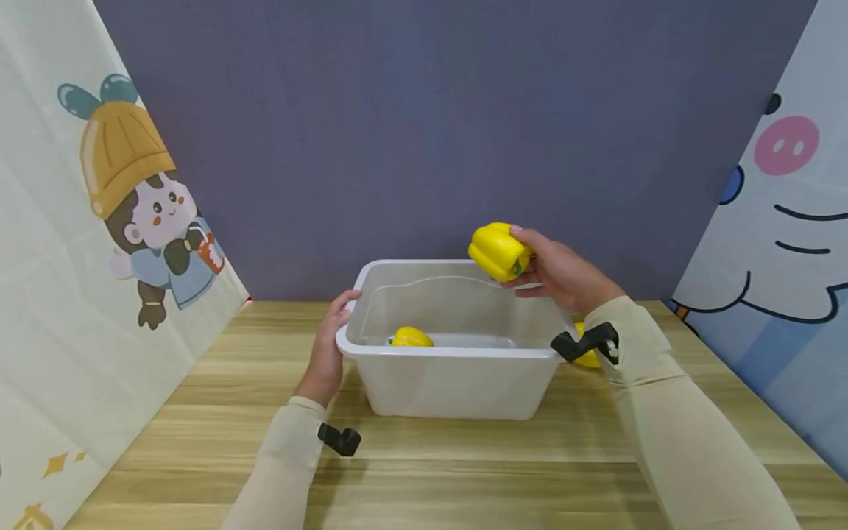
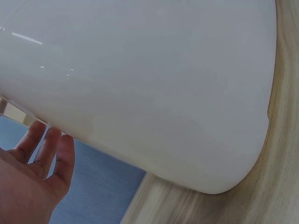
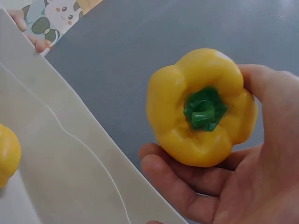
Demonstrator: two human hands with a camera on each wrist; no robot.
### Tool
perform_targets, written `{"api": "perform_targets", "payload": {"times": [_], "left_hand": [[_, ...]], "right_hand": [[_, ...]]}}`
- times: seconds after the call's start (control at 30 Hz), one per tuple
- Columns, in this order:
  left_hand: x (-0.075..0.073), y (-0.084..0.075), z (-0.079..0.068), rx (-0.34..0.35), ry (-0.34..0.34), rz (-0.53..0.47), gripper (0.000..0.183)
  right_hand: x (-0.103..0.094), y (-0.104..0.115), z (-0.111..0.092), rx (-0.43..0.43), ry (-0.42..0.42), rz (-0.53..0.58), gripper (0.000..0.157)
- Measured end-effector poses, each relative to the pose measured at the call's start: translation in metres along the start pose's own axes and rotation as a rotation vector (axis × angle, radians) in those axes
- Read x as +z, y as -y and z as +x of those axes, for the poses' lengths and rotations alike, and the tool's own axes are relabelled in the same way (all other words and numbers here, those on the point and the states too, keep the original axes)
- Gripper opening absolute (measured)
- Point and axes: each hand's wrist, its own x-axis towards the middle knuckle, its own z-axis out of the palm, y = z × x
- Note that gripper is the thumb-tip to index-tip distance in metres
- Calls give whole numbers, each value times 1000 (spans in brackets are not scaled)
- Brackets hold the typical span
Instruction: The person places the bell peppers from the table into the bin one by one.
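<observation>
A yellow bell pepper (image 1: pixel 495 252) is in my right hand (image 1: pixel 563 274), above the right back part of a white plastic bin (image 1: pixel 457 383). Thumb and fingers hold it from the side, and its green stem (image 3: pixel 203 115) faces the right wrist camera. My left hand (image 1: pixel 329 346) grips the bin's left rim; in the left wrist view its bent fingers (image 2: pixel 64 154) meet the bin's side. Inside the bin, toward the left, lies another yellow bell pepper (image 1: pixel 412 337). Partly hidden by my right wrist, a yellow thing (image 1: pixel 588 361) lies on the table right of the bin.
The bin stands on a wood-grain table (image 1: pixel 424 478). Behind it rises a grey-blue panel (image 1: pixel 424 132). Cartoon-printed sheets flank the table, one on the left (image 1: pixel 53 258) and one on the right (image 1: pixel 795 258).
</observation>
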Motion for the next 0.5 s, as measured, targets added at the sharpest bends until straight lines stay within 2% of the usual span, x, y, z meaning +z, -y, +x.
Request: {"api": "perform_targets", "payload": {"times": [0.2,0.5], "left_hand": [[1,0,-1,-4,1,7,48],[3,2,0,-3,-2,9,49]], "right_hand": [[2,4,4,5,19,-55,86],[9,13,17,-4,41,-59,84]]}}
